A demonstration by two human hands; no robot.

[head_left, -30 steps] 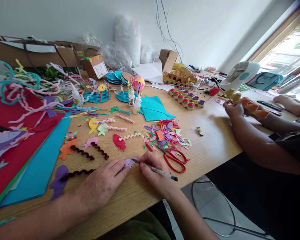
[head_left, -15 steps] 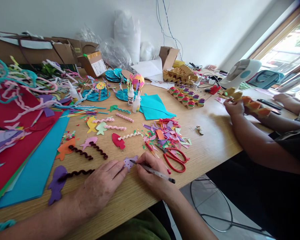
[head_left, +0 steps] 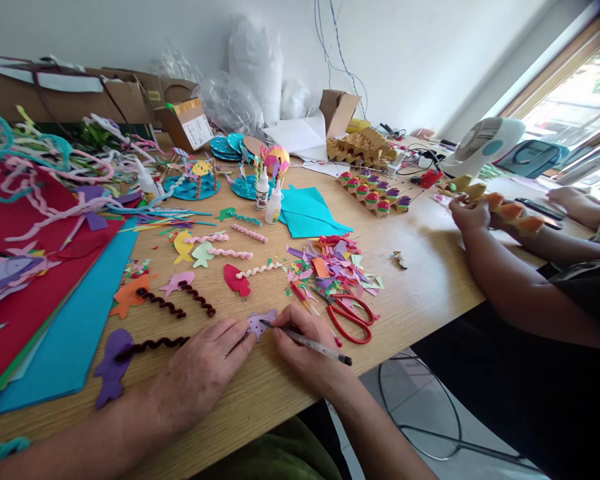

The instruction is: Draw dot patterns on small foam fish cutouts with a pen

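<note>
A small light-purple paper fish (head_left: 264, 322) with dark dots lies on the table in front of me. My left hand (head_left: 207, 367) rests on the tabletop, its thumb and fingers closed at the fish's left edge and steadying it. In my right hand (head_left: 305, 347) is a black pen (head_left: 315, 345), pinched between thumb and fingers, its tip on the fish. Just left of my left hand, a darker purple fish (head_left: 114, 367) carries a twisted brown pipe cleaner (head_left: 155, 345), partly behind the hand. Red-handled scissors (head_left: 350, 320) lie beyond my right hand, beside a red pen (head_left: 313, 310).
Colourful paper scraps (head_left: 330, 267) are heaped beyond the scissors. Glue bottles (head_left: 274, 203) stand near turquoise sheets (head_left: 313, 212). Coloured paper (head_left: 60, 347) and tangled pipe cleaners fill the left side. At right, another person's hand (head_left: 473, 217) holds a painted egg-carton strip (head_left: 513, 212).
</note>
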